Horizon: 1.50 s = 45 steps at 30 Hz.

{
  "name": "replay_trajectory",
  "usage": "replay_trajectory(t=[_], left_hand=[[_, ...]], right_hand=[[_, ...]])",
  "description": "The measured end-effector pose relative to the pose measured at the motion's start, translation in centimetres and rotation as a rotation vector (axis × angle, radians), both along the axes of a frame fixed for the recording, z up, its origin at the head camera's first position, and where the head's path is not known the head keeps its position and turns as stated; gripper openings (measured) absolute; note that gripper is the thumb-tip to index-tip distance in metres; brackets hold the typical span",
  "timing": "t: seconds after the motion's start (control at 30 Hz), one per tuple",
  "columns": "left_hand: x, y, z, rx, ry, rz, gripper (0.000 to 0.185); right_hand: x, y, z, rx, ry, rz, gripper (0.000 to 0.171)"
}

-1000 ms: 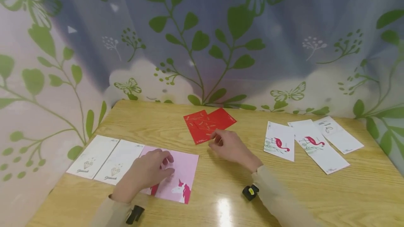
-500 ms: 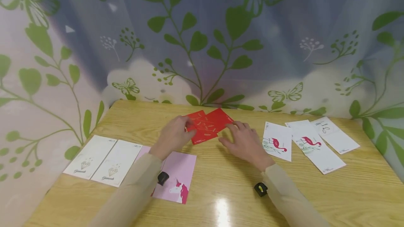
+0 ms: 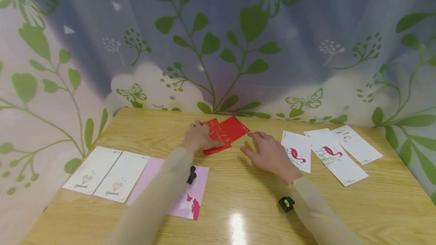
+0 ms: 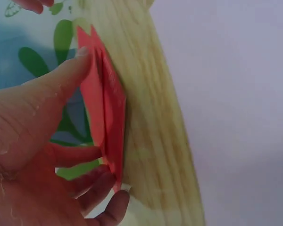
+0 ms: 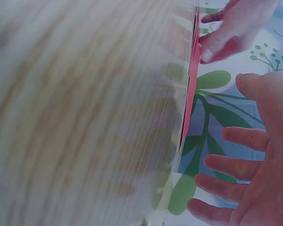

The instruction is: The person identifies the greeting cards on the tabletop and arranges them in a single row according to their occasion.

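The left hand [image 3: 199,137] is placed on the red envelopes [image 3: 225,133], with thumb and fingers pinching their near-left edge, as is confirmed in the left wrist view, where the stack [image 4: 104,113] is seen gripped between thumb and fingers. The right hand [image 3: 270,154] is held flat and released, fingers spread, just beside the stack at its 3 o'clock and grasping nothing. The red envelopes lie overlapped at 12 o'clock on the wooden table [image 3: 238,199], near the far edge. The envelopes are judged to be light, thin and flexible, liable to crease and to slide over each other and over the glossy tabletop; a pinch across an edge or corner of the whole stack is judged the most secure hold. At 9 o'clock, 2 white cards [image 3: 105,173] and a pink unicorn card [image 3: 190,199] are laid side by side. At 3 o'clock, 3 white envelopes [image 3: 327,152], 2 printed with flamingos, are fanned out.
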State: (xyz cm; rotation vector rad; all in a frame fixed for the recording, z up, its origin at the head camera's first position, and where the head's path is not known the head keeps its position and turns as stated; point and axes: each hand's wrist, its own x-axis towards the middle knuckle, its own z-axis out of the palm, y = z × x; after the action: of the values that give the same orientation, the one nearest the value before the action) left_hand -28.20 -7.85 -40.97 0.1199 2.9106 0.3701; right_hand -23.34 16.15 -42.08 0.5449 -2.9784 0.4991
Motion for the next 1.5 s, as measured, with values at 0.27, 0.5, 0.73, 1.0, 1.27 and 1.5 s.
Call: replay_trajectory(t=[0.27, 0.5, 0.73, 1.0, 1.27, 1.5], left_hand=[[-0.1, 0.6, -0.2, -0.074, -0.018, 0.027, 0.095], [-0.5, 0.8, -0.6, -0.017, 0.036, 0.082, 0.095], [-0.6, -0.1, -0.7, 0.263, 0.122, 0.134, 0.035], [0.4, -1.7, 0.1, 0.621, 0.100, 0.127, 0.024], [3.1, -1.7, 0.8, 0.900, -0.045, 0.069, 0.024], [4.9, -1.3, 0.8, 0.866, -0.063, -0.067, 0.021]], right_hand=[[0.1, 0.6, 0.1, -0.031, -0.026, -0.020, 0.064], [0.1, 1.1, 0.2, -0.068, -0.050, -0.029, 0.060], [0.0, 1.4, 0.2, -0.149, -0.088, -0.054, 0.058], [-0.5, 1.6, 0.2, -0.359, -0.139, -0.118, 0.054], [-0.3, 1.0, 1.1, -0.625, -0.251, -0.175, 0.054], [-0.2, 0.6, 1.2, -0.767, -0.271, -0.212, 0.044]])
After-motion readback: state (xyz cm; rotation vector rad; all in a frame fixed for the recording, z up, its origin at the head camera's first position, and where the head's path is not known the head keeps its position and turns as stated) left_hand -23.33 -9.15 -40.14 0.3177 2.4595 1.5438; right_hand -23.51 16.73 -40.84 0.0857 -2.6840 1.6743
